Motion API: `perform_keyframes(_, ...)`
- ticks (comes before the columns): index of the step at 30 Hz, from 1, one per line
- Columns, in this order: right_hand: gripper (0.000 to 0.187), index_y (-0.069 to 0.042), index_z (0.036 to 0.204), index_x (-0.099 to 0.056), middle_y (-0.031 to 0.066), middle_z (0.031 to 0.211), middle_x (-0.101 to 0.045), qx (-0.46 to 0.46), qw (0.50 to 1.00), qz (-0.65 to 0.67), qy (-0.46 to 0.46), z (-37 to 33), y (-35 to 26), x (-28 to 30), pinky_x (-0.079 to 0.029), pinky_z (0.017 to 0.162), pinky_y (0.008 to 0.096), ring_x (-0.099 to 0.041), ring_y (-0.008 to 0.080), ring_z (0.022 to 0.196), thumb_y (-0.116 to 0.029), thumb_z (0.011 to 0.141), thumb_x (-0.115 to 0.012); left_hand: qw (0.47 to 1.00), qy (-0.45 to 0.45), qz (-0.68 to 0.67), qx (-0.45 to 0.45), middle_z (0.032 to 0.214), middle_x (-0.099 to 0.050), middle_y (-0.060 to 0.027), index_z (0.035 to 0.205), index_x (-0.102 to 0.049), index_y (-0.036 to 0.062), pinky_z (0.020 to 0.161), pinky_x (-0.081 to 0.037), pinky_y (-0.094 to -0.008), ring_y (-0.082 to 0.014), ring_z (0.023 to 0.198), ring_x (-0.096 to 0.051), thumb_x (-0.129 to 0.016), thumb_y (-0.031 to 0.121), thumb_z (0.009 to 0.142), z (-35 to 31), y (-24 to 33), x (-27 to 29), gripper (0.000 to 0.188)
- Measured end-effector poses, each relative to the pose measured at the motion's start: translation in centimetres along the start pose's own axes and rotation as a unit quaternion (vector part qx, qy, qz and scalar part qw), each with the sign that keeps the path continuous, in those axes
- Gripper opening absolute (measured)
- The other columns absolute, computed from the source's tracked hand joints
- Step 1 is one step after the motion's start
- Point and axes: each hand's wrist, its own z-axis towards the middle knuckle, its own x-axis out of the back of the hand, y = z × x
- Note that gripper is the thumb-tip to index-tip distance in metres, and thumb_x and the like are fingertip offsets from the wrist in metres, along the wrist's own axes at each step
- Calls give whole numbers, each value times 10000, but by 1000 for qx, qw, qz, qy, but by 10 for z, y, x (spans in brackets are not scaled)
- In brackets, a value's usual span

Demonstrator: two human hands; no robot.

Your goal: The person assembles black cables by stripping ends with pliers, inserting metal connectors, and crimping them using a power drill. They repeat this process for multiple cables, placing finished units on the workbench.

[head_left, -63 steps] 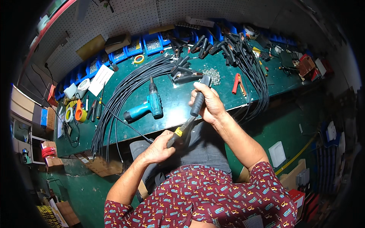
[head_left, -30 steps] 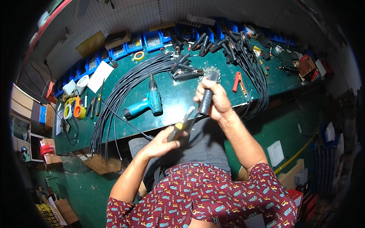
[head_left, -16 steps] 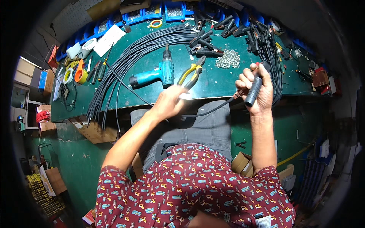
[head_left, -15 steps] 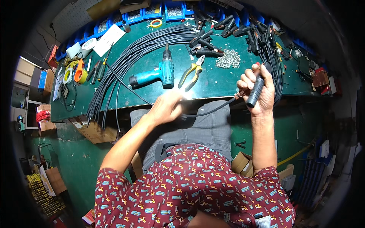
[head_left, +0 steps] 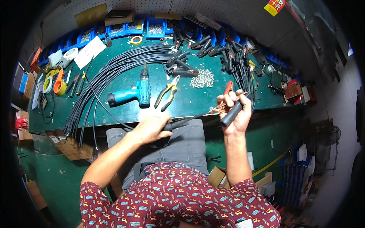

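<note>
My right hand (head_left: 238, 114) is closed round a battery clamp, beyond the bench's front edge. A black handle sleeve (head_left: 232, 115) of the clamp sticks out below the fingers, and a red part (head_left: 229, 87) shows above them. Copper-coloured metal (head_left: 217, 109) lies where a black cable (head_left: 194, 116) meets the clamp. That cable runs left over my lap into my left hand (head_left: 152, 127), whose fingers are wrapped round it. A thicker black piece (head_left: 167, 127) shows at the left hand's edge; its kind is unclear.
On the green bench (head_left: 125, 78) lie a teal cordless drill (head_left: 137, 94), yellow-black pliers (head_left: 167, 93), a pile of screws (head_left: 202, 78) and a bundle of black cables (head_left: 102, 76). Several black clamps (head_left: 182, 66) lie behind. Blue parts bins (head_left: 155, 28) line the back.
The view has shifted, so the bench sits lower and further left. The clamp has turned in my right hand and its red part shows more. A thicker black piece now shows beside my left hand.
</note>
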Motion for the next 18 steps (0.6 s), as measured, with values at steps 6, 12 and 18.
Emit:
perform_keyframes(6,198,-149,989,-586,50,984,-688,25,981,-172,88,-20,25,25,-492,993,451,-657,238,1025,-336,1034,-543,991,80,-110,0,820,-676,-191,1083,-595,37,685,-530,-486,-405,805,-687,-809,307,843,49,62,-6,420)
perform_keyframes(12,211,-147,1055,-592,72,1088,-682,26,975,-195,106,-34,40,36,-521,961,439,-657,227,1020,-356,1031,-568,987,117,-108,-21,826,-696,-161,1108,-616,49,696,-547,-461,-359,790,-704,-787,242,862,61,76,-10,356)
perform_keyframes(18,421,-50,1309,-443,118,1027,-643,36,973,-225,26,-34,22,25,-610,812,405,-695,276,944,-168,979,-677,811,-119,-570,63,880,-687,-67,1312,-496,89,554,-511,-294,-154,668,-634,-648,341,1004,43,58,-1,426)
